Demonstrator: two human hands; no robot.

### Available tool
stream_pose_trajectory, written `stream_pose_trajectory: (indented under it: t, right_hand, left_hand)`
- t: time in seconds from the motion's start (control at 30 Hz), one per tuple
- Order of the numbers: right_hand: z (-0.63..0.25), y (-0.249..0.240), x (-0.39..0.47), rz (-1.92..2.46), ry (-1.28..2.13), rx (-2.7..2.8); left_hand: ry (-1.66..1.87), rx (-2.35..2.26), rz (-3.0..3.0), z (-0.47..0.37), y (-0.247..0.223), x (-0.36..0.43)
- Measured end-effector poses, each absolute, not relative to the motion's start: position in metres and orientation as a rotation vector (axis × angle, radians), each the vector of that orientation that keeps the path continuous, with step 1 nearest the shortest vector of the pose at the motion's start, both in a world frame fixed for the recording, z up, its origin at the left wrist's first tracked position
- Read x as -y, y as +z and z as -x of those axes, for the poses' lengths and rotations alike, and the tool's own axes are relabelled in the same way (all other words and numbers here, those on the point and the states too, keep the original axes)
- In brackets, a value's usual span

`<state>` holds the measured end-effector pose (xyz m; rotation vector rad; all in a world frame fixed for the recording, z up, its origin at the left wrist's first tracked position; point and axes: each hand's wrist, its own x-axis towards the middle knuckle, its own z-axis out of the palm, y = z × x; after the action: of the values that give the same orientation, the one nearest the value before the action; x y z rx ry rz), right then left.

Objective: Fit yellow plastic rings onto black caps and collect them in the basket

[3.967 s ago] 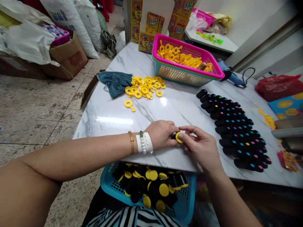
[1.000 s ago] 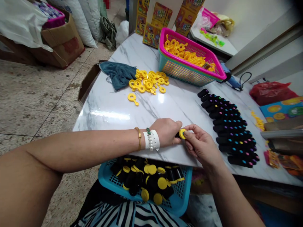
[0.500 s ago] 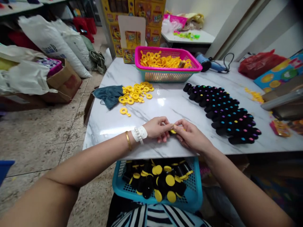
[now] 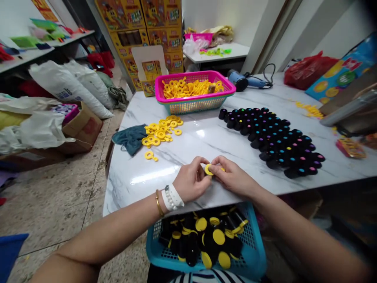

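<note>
Near the front edge of the marble-patterned table (image 4: 182, 153), my left hand (image 4: 193, 179) and my right hand (image 4: 232, 175) meet around a yellow ring piece (image 4: 209, 169). Fingertips of both hands pinch it, and its stem end shows by my right fingers. Left of my hands lies a pile of similar yellow ring pieces (image 4: 160, 133) beside a dark teal cloth (image 4: 129, 138). One loose yellow piece (image 4: 149, 155) lies nearer. On the right stand rows of black cups (image 4: 268, 135) with small coloured dots.
A pink basket (image 4: 194, 98) of yellow pieces stands at the back. Below the table edge, a blue basket (image 4: 256, 247) holds black containers with yellow lids. A blue tool (image 4: 250, 80), a red bag (image 4: 308, 72) and a printed box (image 4: 341, 76) are at the back right.
The view has shifted, showing more of the room at the top. The yellow ring, mostly covered by fingers before, is now more visible, with my left fingers curled beside it.
</note>
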<state>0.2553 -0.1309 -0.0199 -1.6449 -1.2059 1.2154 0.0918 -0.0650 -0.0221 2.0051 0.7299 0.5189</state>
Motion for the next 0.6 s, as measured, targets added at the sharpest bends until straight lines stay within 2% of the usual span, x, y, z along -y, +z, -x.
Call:
stream_pose_trajectory:
  t: [0.27,0.5,0.6]
  right_hand:
    - [-0.292,-0.015,0.162,1.328,1.512,1.122]
    - [-0.29,-0.015,0.122,1.43,1.497,1.235]
    - [-0.278,-0.011,0.106,1.542,1.341,1.402]
  left_hand:
    - [0.643,-0.618,-2.284,-0.094,-0.029,0.055]
    - [0.528,-0.542,-2.291,-0.093,-0.026,0.049]
    - [0.444,-0.604,-2.274,-0.095,-0.027,0.048]
